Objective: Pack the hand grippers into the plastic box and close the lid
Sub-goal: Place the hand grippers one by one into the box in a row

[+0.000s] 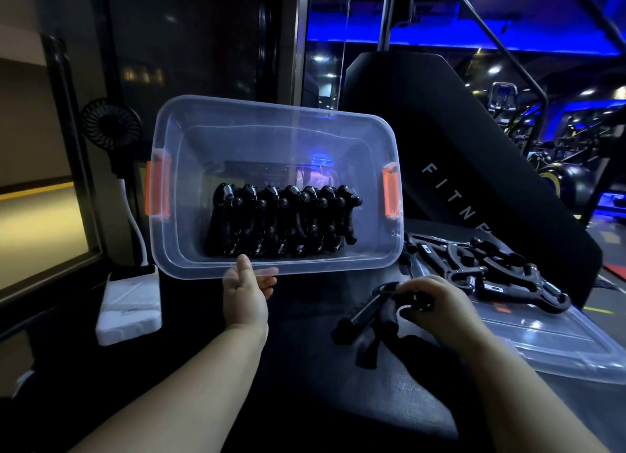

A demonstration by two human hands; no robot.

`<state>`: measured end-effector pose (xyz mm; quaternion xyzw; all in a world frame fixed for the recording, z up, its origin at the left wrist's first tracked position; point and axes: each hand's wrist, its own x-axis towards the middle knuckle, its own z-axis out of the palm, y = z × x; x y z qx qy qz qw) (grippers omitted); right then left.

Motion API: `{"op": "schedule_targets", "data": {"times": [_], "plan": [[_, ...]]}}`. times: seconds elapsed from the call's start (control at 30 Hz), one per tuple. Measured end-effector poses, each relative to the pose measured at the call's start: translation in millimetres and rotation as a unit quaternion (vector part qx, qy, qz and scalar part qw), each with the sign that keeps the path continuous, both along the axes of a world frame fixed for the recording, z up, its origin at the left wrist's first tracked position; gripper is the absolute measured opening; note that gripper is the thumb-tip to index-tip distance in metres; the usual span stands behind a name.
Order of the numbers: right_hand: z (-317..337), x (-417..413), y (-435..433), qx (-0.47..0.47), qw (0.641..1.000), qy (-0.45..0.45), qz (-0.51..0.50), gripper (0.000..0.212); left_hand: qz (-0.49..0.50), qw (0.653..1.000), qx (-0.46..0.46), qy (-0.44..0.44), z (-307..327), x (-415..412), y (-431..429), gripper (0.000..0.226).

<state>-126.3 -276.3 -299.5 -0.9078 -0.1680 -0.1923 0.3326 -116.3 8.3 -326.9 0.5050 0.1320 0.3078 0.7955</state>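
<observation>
The clear plastic box (271, 127) with orange latches is tipped up so its opening faces me. My left hand (245, 291) grips its near rim. Inside, several black hand grippers (284, 220) stand packed in a row against the lower wall. My right hand (437, 303) is shut on two black hand grippers (364, 320) just above the dark surface, to the right of the box. More hand grippers (491, 269) lie in a loose pile on the clear lid (542, 337), which lies flat at the right.
A white power bank or adapter (130, 303) with a white cable lies at the left. A small black fan (110, 124) stands behind it. A black padded seat back (440, 141) marked FITNE rises behind the lid. Gym machines stand in blue light beyond.
</observation>
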Motion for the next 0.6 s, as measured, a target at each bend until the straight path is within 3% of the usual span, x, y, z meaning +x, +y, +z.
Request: {"op": "schedule_targets", "data": {"times": [0.2, 0.3, 0.47, 0.6], "plan": [[0, -1, 6, -0.125, 0.986, -0.11, 0.018, 0.027, -0.001, 1.0, 0.002, 0.0, -1, 0, 0, 0.028], [1, -3, 11, -0.129, 0.982, -0.131, 0.037, 0.021, -0.001, 1.0, 0.003, 0.0, -1, 0, 0, 0.028], [1, -5, 14, -0.023, 0.987, -0.16, 0.014, 0.02, -0.003, 1.0, 0.001, 0.0, 1, 0, -1, 0.027], [2, -4, 17, 0.068, 0.992, -0.108, 0.011, 0.013, -0.003, 1.0, 0.003, -0.003, 2, -2, -1, 0.027]]}}
